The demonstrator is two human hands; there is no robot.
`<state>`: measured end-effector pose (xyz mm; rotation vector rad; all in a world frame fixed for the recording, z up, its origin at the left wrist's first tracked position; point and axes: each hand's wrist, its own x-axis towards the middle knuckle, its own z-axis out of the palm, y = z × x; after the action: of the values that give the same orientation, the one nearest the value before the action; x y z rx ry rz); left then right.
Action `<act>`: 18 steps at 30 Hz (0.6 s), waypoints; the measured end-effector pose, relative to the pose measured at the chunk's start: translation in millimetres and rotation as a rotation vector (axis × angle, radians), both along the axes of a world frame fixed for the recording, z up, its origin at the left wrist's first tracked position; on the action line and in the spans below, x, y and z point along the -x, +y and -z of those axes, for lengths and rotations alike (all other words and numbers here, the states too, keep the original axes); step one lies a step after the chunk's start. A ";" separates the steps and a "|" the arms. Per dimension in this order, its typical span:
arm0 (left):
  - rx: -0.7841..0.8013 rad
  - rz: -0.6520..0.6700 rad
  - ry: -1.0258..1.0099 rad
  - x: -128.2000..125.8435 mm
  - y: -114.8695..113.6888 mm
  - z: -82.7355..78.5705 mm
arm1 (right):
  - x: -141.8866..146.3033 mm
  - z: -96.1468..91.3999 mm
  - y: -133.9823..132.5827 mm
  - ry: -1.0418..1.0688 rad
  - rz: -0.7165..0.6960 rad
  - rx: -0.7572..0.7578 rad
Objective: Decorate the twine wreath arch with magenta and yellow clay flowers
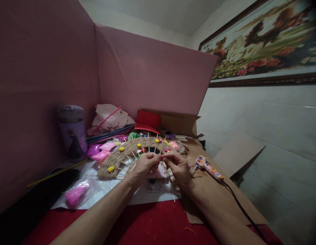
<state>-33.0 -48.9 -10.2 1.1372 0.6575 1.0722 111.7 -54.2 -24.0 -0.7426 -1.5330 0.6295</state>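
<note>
My left hand (145,165) and my right hand (178,165) meet over the table, fingertips pinched together on a small pink bit of clay (162,158) between them. Just behind the hands lies a twine-wrapped arch (127,148) with thin wooden sticks poking out and small yellow and pink clay balls stuck on it. Both hands are closed in a pinch.
A patterned glue gun (208,167) with a black cord lies on cardboard at the right. Pink clay bags (100,151) and a loose bag (76,194) lie at the left, beside a purple bottle (72,132). A pink board (152,73) walls the back; a red cloth (147,224) covers the near table.
</note>
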 end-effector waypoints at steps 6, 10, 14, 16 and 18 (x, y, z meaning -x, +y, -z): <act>0.019 0.063 -0.010 1.1 -0.1 1.2 | -1.4 -0.8 -1.9 -0.114 0.076 -0.128; 0.008 0.033 -0.019 -0.1 0.4 2.1 | -1.9 -3.8 -4.3 -0.172 0.125 -0.169; 0.009 0.001 0.020 -1.1 0.7 1.0 | -1.8 -5.2 -5.2 -0.199 0.168 -0.179; 0.007 -0.022 0.032 -1.1 0.7 0.0 | -1.8 -5.0 -5.3 -0.218 0.170 -0.153; 0.014 -0.035 0.032 -0.8 0.8 -0.7 | -1.8 -4.7 -5.3 -0.225 0.173 -0.133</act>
<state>-32.2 -48.0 -9.5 1.1369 0.7117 1.0795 113.5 -59.5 -19.3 -0.8547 -1.6761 0.3198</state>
